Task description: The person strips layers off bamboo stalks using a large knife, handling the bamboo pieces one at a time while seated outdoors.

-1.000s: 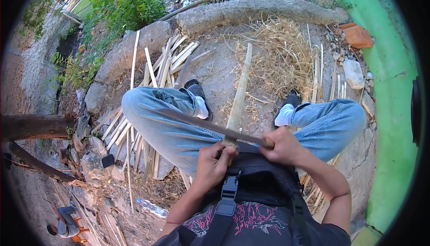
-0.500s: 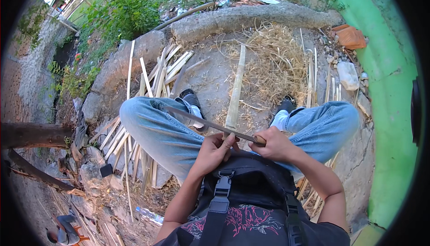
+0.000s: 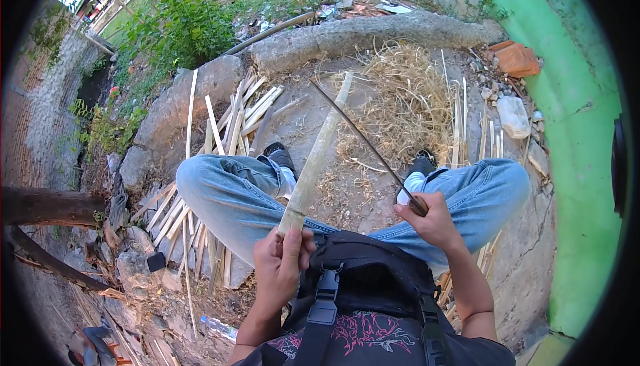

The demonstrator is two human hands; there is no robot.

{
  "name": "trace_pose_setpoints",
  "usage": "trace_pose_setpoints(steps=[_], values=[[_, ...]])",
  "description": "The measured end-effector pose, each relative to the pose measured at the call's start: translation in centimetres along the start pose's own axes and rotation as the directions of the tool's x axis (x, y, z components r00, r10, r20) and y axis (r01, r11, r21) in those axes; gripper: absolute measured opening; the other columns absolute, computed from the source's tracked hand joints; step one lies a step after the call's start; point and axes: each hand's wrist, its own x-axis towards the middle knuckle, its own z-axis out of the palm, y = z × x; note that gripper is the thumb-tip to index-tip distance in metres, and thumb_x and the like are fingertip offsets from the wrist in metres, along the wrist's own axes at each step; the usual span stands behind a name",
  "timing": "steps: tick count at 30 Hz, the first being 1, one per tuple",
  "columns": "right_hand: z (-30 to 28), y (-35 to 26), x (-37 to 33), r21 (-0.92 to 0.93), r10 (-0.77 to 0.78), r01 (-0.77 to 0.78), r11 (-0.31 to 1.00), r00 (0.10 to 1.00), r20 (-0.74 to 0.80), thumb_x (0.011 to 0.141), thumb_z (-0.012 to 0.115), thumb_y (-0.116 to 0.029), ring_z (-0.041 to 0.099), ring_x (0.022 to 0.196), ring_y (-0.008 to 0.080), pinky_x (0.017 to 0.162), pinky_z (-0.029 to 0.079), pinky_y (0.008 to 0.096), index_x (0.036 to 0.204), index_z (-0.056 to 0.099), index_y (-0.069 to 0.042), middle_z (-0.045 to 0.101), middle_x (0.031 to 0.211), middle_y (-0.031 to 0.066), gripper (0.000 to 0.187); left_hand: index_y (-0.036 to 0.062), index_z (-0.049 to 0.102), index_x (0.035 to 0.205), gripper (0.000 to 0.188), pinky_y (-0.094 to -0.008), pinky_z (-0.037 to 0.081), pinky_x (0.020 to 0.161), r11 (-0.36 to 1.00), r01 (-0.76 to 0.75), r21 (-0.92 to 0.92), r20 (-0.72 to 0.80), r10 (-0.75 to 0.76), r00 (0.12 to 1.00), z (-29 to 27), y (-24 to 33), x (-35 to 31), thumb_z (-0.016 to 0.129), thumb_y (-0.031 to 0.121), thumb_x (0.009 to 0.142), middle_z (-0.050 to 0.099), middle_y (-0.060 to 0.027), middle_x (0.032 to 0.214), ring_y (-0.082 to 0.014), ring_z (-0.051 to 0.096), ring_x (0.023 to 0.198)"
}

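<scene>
The left hand (image 3: 280,263) gripped one bamboo stick (image 3: 315,156) by its near end, slanting up between the two knees. The right hand (image 3: 432,219) clenched one long knife (image 3: 363,141). Over a dozen split slats (image 3: 230,123) lay left.

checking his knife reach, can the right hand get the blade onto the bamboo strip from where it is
Probably yes. The right hand holds the knife up beside the bamboo strip, which the left hand grips at its near end. Only open air lies between blade and strip, above the knees.
</scene>
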Motion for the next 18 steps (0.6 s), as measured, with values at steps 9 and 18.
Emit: trace_pose_setpoints(steps=[9,18], values=[[-0.9,1.8,-1.4,0.061,0.123,-0.115,0.991,0.982,-0.14,0.082,0.068,-0.015,0.027,0.049,0.0053,0.044,0.021,0.0295,0.056,0.046,0.0,0.033,0.048,-0.0025,0.037,0.0008,0.056,0.066,0.039,-0.0212,0.027,0.025,0.965,-0.223,0.142,-0.404,0.262,0.877,-8.7,3.7,-3.6,0.044,0.026,0.093,0.051,-0.0065,0.051,-0.0091,0.04,0.031],[-0.6,1.9,-0.8,0.165,0.165,-0.132,0.977,0.966,-0.201,0.083,0.068,-0.014,0.027,0.049,0.0034,0.044,0.02,0.028,0.055,0.044,-0.002,0.034,0.05,-0.0065,0.038,0.0041,0.049,0.067,0.041,-0.0228,0.034,0.029,0.95,-0.294,0.106,-0.434,0.31,0.846,-11.1,4.2,-3.0,0.039,0.034,0.094,0.059,-0.0157,0.065,-0.0119,0.043,0.035]])
